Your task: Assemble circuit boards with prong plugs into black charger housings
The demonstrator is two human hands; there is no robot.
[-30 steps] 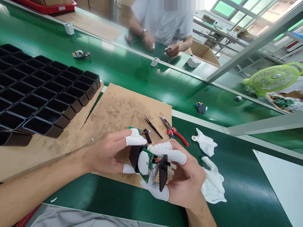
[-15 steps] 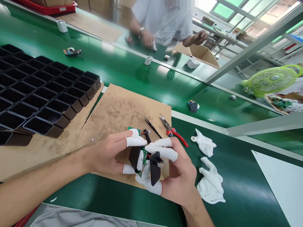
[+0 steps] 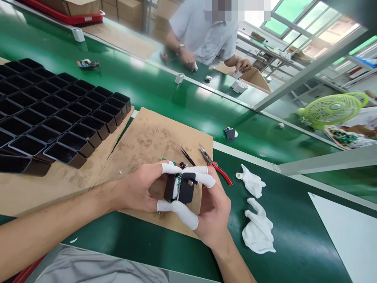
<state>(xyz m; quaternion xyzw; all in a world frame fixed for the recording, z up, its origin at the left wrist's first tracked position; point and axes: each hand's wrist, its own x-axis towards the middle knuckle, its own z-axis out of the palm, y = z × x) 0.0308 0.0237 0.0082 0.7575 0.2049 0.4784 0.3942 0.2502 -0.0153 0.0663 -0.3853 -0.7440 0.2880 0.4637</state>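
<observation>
My left hand (image 3: 140,186), white cots on its fingers, grips a black charger housing (image 3: 169,188) between thumb and fingers. From the right, my right hand (image 3: 216,208), also in finger cots, pinches a black plug cover (image 3: 186,190) with metal prongs. A green circuit board with a white part (image 3: 177,184) shows in the narrow gap between housing and cover, partly inside the housing. Beyond my hands lie black tweezers (image 3: 187,156) and red-handled pliers (image 3: 216,167). Another green board (image 3: 168,160) is partly hidden behind my left fingers.
Rows of open black housings (image 3: 73,112) stand at left on cardboard. Another cardboard sheet (image 3: 153,133) lies beneath my hands. Two crumpled white gloves (image 3: 258,228) are at right. Charger assemblies (image 3: 230,134) lie on the green belt. A co-worker (image 3: 203,39) sits opposite, near a green fan (image 3: 332,108).
The plug cover and board have moved left, closer to the housing, narrowing the gap. My right hand has shifted left with them. The view has shifted slightly.
</observation>
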